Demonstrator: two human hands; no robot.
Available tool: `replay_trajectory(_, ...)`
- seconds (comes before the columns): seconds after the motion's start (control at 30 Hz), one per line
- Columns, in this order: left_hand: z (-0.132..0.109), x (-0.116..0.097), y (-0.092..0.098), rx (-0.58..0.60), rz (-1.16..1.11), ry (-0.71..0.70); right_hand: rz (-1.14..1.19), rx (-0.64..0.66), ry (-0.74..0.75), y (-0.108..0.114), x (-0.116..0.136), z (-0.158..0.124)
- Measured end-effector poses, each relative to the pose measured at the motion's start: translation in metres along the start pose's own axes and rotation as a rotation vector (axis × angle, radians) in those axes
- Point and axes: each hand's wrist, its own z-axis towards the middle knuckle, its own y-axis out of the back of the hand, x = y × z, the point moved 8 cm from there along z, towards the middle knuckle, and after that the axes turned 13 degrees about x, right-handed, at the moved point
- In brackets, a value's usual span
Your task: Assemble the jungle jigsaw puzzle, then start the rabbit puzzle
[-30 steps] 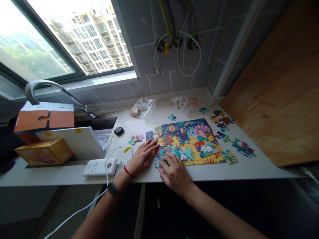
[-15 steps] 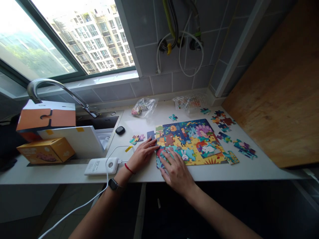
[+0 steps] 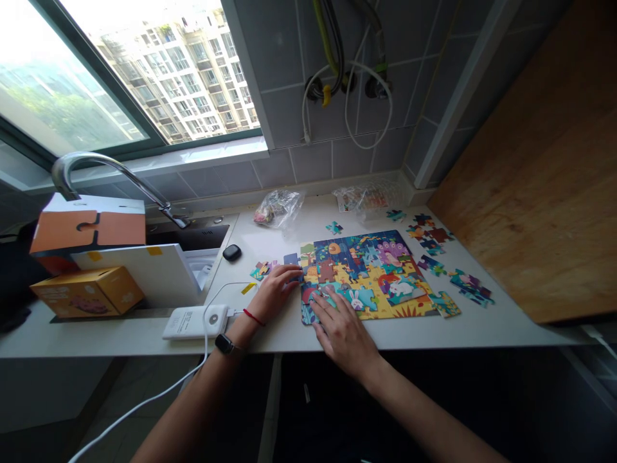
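A colourful jigsaw puzzle point(image 3: 371, 276) with a peacock and a white rabbit lies assembled on the white countertop point(image 3: 279, 328). My left hand point(image 3: 277, 292) rests with its fingertips at the puzzle's left edge, beside a dark blue piece point(image 3: 292, 259). My right hand point(image 3: 343, 334) presses its spread fingers on the puzzle's lower left corner, hiding part of it. Small loose pieces point(image 3: 263, 270) lie left of the puzzle. More loose pieces point(image 3: 429, 235) are scattered to its right, and a separate piece point(image 3: 444, 303) touches its lower right side.
A white power bank point(image 3: 195, 321) with a white cable lies near my left wrist. Behind it are a black earbud case point(image 3: 232, 253), plastic bags point(image 3: 278, 209), a sink faucet point(image 3: 110, 167) and cardboard boxes point(image 3: 87, 292). A wooden board point(image 3: 535, 180) stands at the right.
My left forearm has moved slightly forward along the countertop. My right fingers have shifted up onto the puzzle's lower left corner since the earliest frame.
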Motion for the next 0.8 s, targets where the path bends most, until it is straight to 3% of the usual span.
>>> replay_trajectory(0.4,0.021,-0.003,0.001,-0.062,-0.068,-0.003,-0.059,0.05,-0.003,-0.004,0.002,0.002)
replay_trajectory(0.8,0.017,0.0,-0.008,-0.072,-0.09,-0.011,-0.048,0.149,0.041,-0.006,0.01,0.012)
